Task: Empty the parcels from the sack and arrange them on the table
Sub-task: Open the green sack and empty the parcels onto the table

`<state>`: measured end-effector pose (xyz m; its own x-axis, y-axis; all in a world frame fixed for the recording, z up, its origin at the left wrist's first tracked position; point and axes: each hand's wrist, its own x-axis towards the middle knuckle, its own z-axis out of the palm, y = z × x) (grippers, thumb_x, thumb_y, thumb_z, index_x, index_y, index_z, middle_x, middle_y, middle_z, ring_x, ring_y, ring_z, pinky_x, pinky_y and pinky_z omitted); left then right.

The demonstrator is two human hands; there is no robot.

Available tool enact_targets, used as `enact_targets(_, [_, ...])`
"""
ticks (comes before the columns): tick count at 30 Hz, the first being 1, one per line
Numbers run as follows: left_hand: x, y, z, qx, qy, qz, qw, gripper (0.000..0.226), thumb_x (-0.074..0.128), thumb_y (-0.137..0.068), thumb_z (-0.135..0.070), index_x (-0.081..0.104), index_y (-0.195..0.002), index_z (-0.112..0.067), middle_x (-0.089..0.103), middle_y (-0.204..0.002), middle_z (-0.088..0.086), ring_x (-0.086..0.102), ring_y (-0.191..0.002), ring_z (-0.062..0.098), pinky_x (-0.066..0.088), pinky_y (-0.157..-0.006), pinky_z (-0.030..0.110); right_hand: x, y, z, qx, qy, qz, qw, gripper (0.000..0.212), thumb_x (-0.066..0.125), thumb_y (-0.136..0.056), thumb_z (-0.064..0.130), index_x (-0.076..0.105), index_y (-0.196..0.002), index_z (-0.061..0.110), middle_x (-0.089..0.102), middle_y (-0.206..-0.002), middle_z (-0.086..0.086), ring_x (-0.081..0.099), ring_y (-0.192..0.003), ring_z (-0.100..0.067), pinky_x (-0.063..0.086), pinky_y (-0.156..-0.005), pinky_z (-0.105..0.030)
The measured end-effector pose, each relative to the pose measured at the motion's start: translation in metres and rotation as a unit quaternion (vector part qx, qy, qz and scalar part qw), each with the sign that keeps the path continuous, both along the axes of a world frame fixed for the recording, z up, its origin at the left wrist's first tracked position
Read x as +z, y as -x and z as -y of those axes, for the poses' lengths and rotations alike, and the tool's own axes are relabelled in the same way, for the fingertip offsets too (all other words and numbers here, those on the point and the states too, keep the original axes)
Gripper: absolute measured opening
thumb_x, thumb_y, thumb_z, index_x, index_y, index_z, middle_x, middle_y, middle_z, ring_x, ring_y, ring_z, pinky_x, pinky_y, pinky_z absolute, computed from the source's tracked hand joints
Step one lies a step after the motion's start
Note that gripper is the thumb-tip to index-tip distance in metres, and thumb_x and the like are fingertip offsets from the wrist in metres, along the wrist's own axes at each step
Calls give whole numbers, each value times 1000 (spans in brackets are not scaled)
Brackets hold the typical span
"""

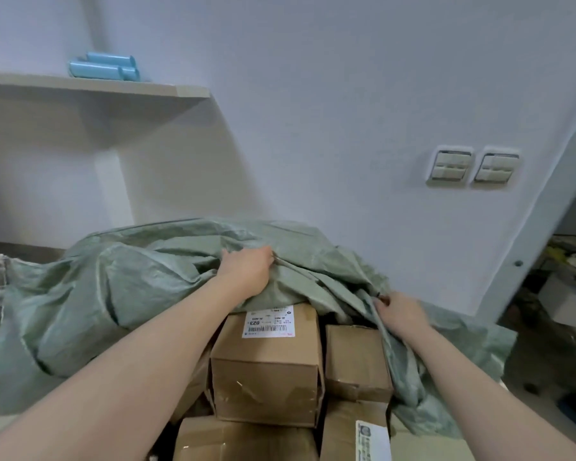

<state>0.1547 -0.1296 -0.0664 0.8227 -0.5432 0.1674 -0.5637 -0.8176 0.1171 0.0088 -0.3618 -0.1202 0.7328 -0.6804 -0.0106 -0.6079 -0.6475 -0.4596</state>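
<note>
Sack [80,311], green woven plastic, crumpled, fills mid frame in the head view. It has a frayed corner at far left, and its mouth faces the person.

At the top-centre of the mouth edge is the left hand [246,271]. Its grip is clamped on a bunched fold of fabric, fingers curled over it, knuckles up. That fold sits right above the labelled box [266,364]. The fabric drapes onto the box's far top edge & partly covers its white label [268,322].

Lower & to the right is the right hand [401,311], its grip pinched on the mouth's hem w/ fingertips curled round the edge. Sack material runs down from that grip along the right side of the boxes.

Between the 2 grips the mouth gapes & brown cardboard parcels show:
- The labelled box is in the middle, taped front toward the camera.
- A smaller box [356,357] touches its right side, just below-left of the right hand.
- Under them are a bottom box [240,440] & a lower-right box [346,434] w/ a white label on its corner.

Whatever carries the sack is hidden under it.

Behind is a white wall [346,78] w/ 2 switch plates [449,166] side by side at right. A pale shelf [113,86] upper left has light-blue rolls [103,68] lying on it. Far right is a dim doorway [566,261] w/ clutter too dark to make out.
</note>
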Motion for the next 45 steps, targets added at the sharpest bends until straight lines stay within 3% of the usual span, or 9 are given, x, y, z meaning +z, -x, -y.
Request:
enact_targets(3, [6,3,0,-12,48,19,999,20,27,-105,-24,46,-101,-18,64,-111,12,60,-96,33,40,-83,40,25,-10,-22,2,87,228,970,53,55,-92,47,50,-134,16,44,-141,-15,40,-130,-33,36,-104,-41])
enact_targets(7, [23,19,-6,-23,76,8,997,26,25,-106,-28,46,-101,-13,64,-99,15,54,-81,31,40,-70,38,48,-23,-70,222,150,21,963,106,70,-73,62,2,-152,43,-15,-160,9,-12,-148,-23,11,-112,-64])
enact_targets(14, [46,72,-54,-33,179,216,959,25,61,-92,-22,51,-115,-20,59,-111,3,54,-108,25,29,-110,46,82,-26,-95,153,90,86,980,51,43,-85,-2,55,-130,17,60,-128,-17,54,-120,-34,45,-95,-35])
enact_targets(17, [29,92,-80,-62,221,376,898,29,78,-73,-21,62,-97,-21,55,-104,2,46,-100,25,30,-92,39,99,-18,-106,106,118,145,977,41,42,-86,-2,51,-122,14,65,-111,-18,59,-104,-36,41,-75,-33])
enact_targets(22, [-7,103,-108,147,107,205,962,102,75,-74,-33,6,-150,-33,10,-150,12,7,-142,36,9,-111,59,115,7,-122,132,109,227,959,45,43,-81,-7,48,-121,13,65,-112,-16,58,-101,-38,42,-78,-35])
enact_targets(27, [-16,100,-130,357,243,38,901,131,79,-74,-21,-29,-147,-30,-19,-158,14,-4,-144,48,17,-103,78,134,44,-121,260,44,197,944,47,46,-78,-10,61,-110,21,67,-106,-1,59,-104,-22,41,-82,-26])
enact_targets(35, [6,79,-138,245,390,-144,876,61,42,-94,0,39,-146,-32,11,-160,6,26,-138,36,34,-107,44,117,61,-124,146,226,-171,948,24,58,-91,28,64,-113,19,63,-121,-5,56,-117,-27,45,-89,-25])
enact_targets(42, [4,42,-165,64,372,-59,924,55,51,-85,10,62,-125,-24,19,-160,-5,-7,-148,23,19,-114,49,107,47,-136,-72,41,-144,986,33,57,-86,1,61,-119,2,70,-100,-9,69,-88,-20,56,-73,-27])
enact_targets(45, [16,30,-171,39,309,-21,950,50,57,-85,5,64,-123,-27,19,-159,-9,-8,-148,21,20,-110,61,96,42,-131,-116,29,36,992,39,45,-88,0,57,-124,7,53,-131,-22,56,-113,-38,49,-89,-35])
